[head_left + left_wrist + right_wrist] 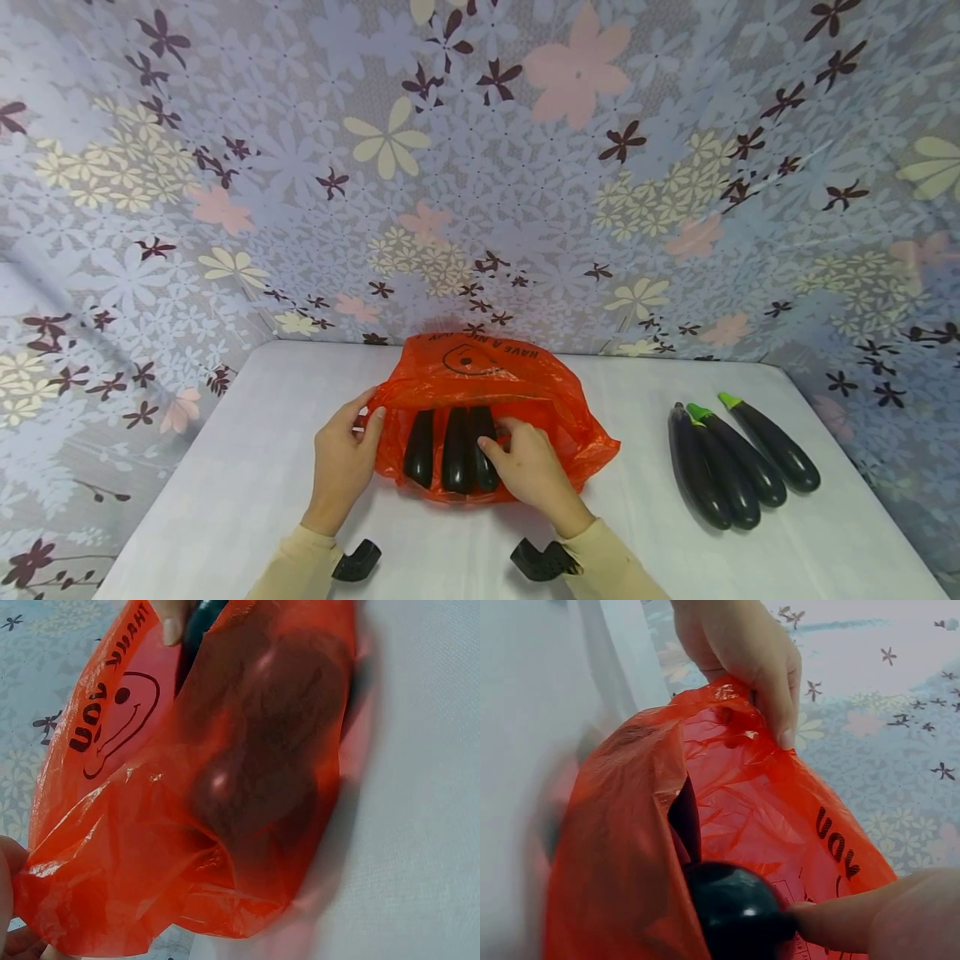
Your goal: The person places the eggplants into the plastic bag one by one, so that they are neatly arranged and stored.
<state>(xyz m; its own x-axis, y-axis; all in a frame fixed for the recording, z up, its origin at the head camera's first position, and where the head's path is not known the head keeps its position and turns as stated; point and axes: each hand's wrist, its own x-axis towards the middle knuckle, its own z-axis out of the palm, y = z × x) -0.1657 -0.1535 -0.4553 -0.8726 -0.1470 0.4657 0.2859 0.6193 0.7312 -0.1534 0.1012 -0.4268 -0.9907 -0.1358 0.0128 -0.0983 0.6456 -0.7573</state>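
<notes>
On the white surface [637,475], my left hand [342,458] is pinching the red bag [525,382], likely holding it wide, while the fingers of my right hand [534,468] are gripping the rightmost eggplant [484,477] inside, probably steadying it.

Red bag [491,379], mouth open, near the table's [247,467] far edge; three glossy black eggplants [456,454] inside, side by side.

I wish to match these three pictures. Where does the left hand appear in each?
Head: left hand below and left of centre, gripping the red bag.
Left wrist: left hand at the lower left edge, partly cut off.
Right wrist: left hand at top centre, gripping the bag's rim.
Shared landmark: the red bag.
</notes>
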